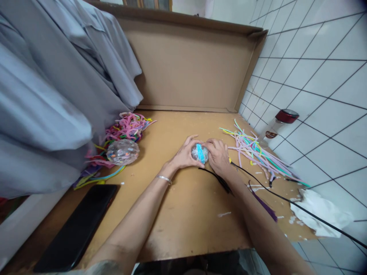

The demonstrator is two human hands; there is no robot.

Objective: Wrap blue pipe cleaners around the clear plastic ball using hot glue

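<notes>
Blue-banded clear ball held: left hand cups one side, right hand grips the other; lilac strands rest nearby on tabletop.

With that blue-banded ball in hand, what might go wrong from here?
1. The ball is round, so it might slip and roll if the left hand loosens its grip.
2. The black cable runs from beside the right hand across the white tissue; it could snag or drag that along.
3. The black strands lie against the right forearm's outline and might get swept aside.
</notes>
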